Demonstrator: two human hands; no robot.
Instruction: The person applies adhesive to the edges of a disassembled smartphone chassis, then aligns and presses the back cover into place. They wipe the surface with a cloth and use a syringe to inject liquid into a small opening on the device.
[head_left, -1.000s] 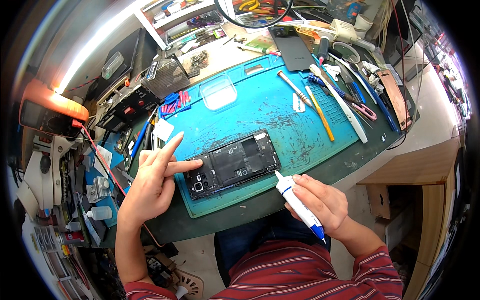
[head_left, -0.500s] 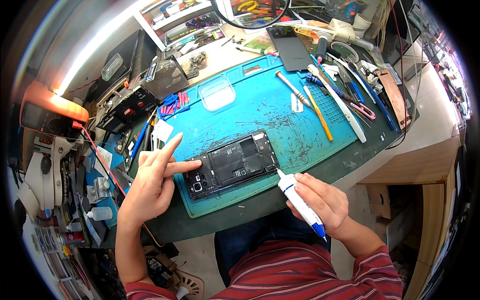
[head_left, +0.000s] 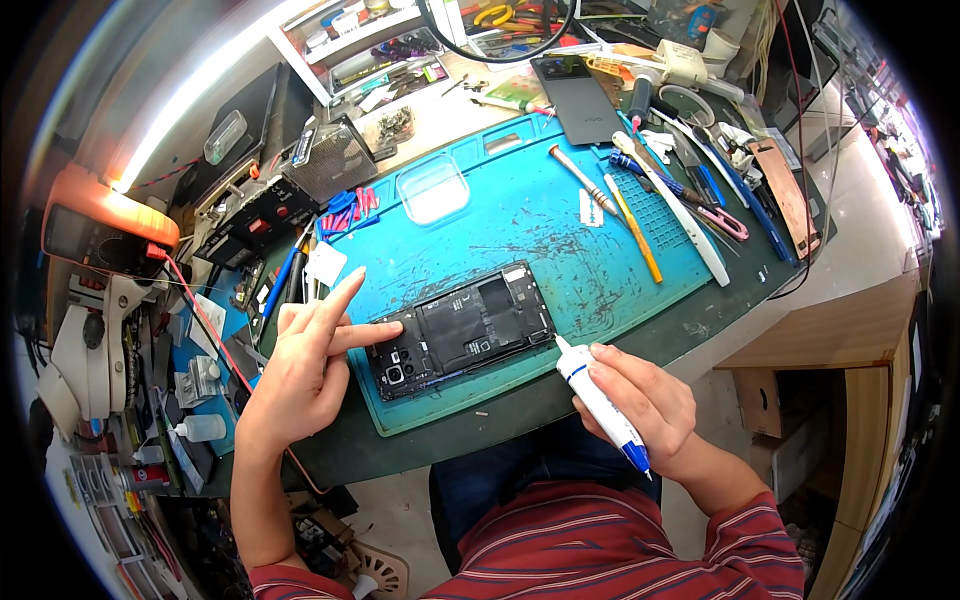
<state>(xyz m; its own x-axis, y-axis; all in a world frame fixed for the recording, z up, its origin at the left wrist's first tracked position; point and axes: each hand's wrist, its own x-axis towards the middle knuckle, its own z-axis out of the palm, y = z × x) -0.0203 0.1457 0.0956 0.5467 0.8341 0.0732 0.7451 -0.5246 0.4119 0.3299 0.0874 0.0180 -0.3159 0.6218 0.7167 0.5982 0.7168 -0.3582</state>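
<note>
An opened smartphone (head_left: 465, 330) with its dark inner side up lies tilted on a blue repair mat (head_left: 400, 265). One fingertip of my left hand (head_left: 310, 365) presses on its left end, just above the camera lenses; another finger points upward, and nothing is held. In my right hand (head_left: 645, 400) is a white glue tube with blue ends (head_left: 605, 405), gripped between thumb and fingers. Its narrow nozzle is at the phone's lower right corner; whether it touches the frame I cannot tell.
Above the phone sits a clear plastic tray (head_left: 433, 190). A dark phone back cover (head_left: 577, 105) lies at the far edge. Screwdrivers (head_left: 585, 178), a white pry tool (head_left: 675, 210) and a razor blade (head_left: 591, 208) are at the right. An orange multimeter (head_left: 105, 225) stands at the left.
</note>
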